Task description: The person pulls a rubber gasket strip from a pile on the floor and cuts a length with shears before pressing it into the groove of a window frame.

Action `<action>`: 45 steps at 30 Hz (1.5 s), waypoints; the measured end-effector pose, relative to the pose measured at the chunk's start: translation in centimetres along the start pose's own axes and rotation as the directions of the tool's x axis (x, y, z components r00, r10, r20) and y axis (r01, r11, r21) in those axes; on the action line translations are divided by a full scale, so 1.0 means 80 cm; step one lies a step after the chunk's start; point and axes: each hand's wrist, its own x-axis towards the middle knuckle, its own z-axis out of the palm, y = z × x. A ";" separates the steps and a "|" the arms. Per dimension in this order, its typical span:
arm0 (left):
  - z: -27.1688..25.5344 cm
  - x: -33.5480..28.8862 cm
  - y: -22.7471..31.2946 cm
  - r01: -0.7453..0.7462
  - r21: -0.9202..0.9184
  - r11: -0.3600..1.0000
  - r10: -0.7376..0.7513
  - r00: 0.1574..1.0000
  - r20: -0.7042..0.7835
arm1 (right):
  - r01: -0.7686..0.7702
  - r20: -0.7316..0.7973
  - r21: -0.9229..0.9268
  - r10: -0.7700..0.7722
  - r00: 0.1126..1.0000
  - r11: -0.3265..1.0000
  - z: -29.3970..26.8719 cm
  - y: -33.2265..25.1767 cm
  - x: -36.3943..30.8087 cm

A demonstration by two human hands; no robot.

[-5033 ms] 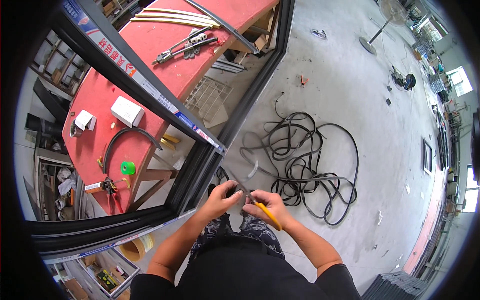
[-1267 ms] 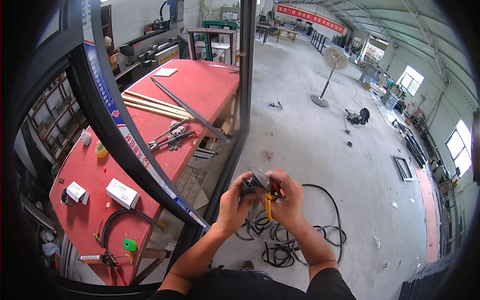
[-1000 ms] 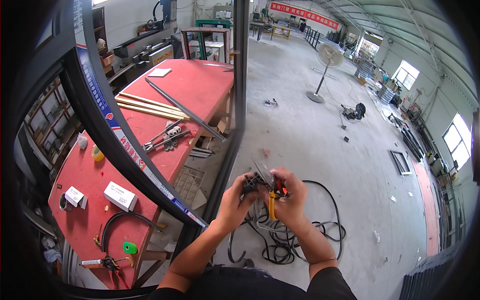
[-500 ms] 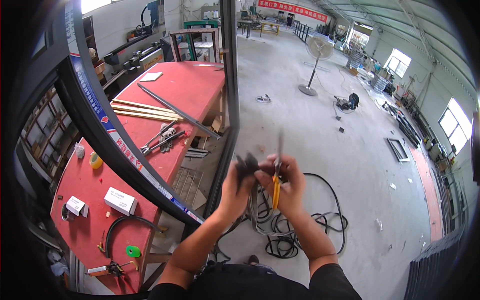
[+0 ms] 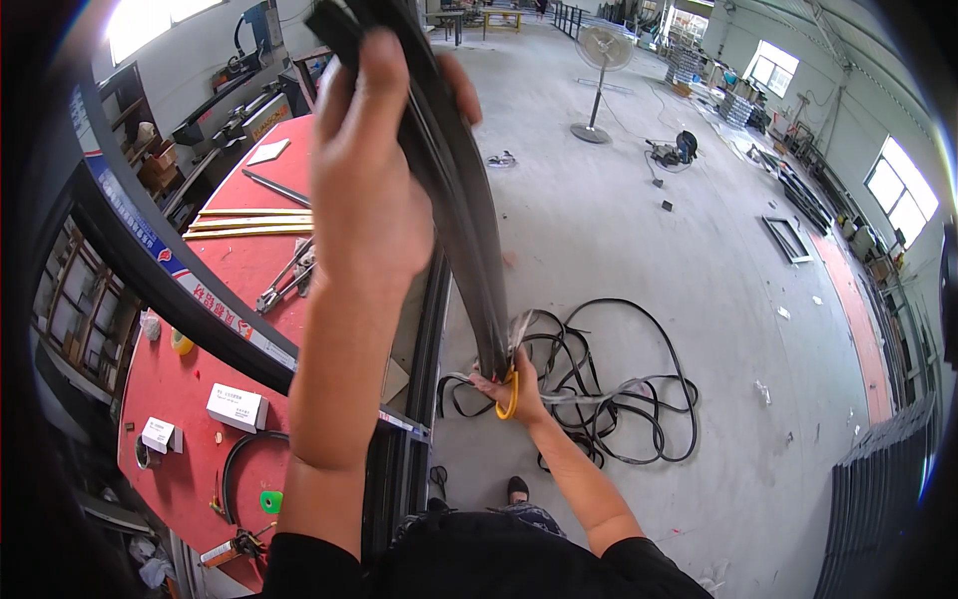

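Note:
My left hand (image 5: 374,170) is raised high and close, its fingers wrapped round a bundle of flat black rubber sealing strip (image 5: 464,220). From there the strip runs down, stretched, to my right hand (image 5: 529,394), which is much lower, over the floor. That hand is closed around the strip's lower part and also holds yellow-handled scissors (image 5: 510,399); their blades are hidden. Beyond the right hand, more black strip (image 5: 696,404) lies in loose loops on the floor, with some pale, clear-looking strands among it.
On my left stands a dark window frame (image 5: 232,344) with printed film. Behind it a red-topped table (image 5: 180,399) carries white boxes (image 5: 238,407), wooden strips (image 5: 249,224), a green roll (image 5: 270,501) and a caulking gun (image 5: 235,547). A standing fan (image 5: 604,50) and a power tool (image 5: 674,150) are farther off.
My left hand has risen up and left with the black strip, drawing it out long. My right hand has moved down, still holding the scissors. Earlier both hands were close together.

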 end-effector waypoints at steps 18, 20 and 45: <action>-0.155 0.071 0.019 -0.081 -0.036 0.996 0.065 0.944 -0.324 | 0.003 -0.325 -0.711 -0.333 0.885 0.703 -0.131 0.081 -0.072; -0.235 0.044 -0.009 -0.024 0.025 0.999 0.033 0.901 -0.433 | -0.024 -0.309 -0.817 -0.402 0.862 0.577 -0.182 0.073 -0.084; -0.073 -0.275 -0.203 -0.317 0.877 0.360 -0.353 0.824 0.443 | 0.279 0.250 -0.934 -0.150 0.957 0.223 -0.110 -0.168 -0.029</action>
